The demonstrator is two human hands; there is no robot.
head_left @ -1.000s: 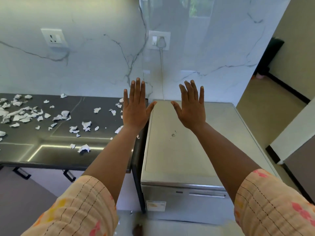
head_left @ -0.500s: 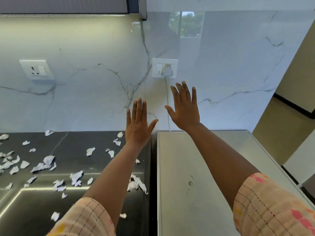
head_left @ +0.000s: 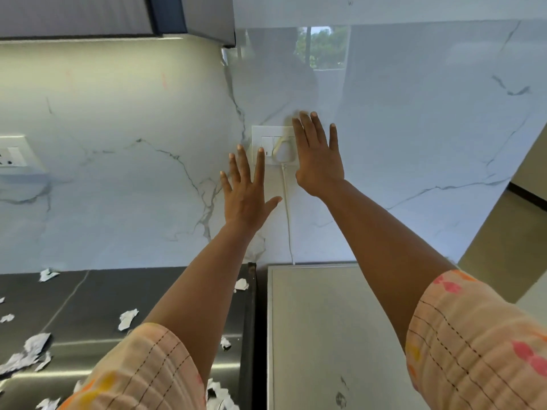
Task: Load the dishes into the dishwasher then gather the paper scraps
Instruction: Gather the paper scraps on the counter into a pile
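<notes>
**Both hands raised flat before wall socket; paper scraps on dark counter**

The landmark is the white wall socket plate [head_left: 273,145] with a white plug [head_left: 281,150] seated in it, mounted on the white grey-veined marble wall [head_left: 118,173].

The left hand [head_left: 247,196] is held up just below and left of the socket, palm away, fingers straight and spread wide, thumb out; it holds nothing. The right hand [head_left: 319,161] overlaps the socket's right edge, fingers straight and spread, holding nothing; whether it touches the wall cannot be told. Both forearms emerge from peach patterned sleeves [head_left: 479,344].

A white cord [head_left: 287,214] runs straight down from the plug to behind the silver-grey flat-topped dishwasher [head_left: 331,335], directly below the socket.

The torn white paper scraps [head_left: 128,318] lie scattered on the glossy black counter [head_left: 88,294], below and left of the socket, beside the dishwasher. A second white socket [head_left: 11,156] sits far left, and a grey upper cabinet [head_left: 88,13] hangs above left
</notes>
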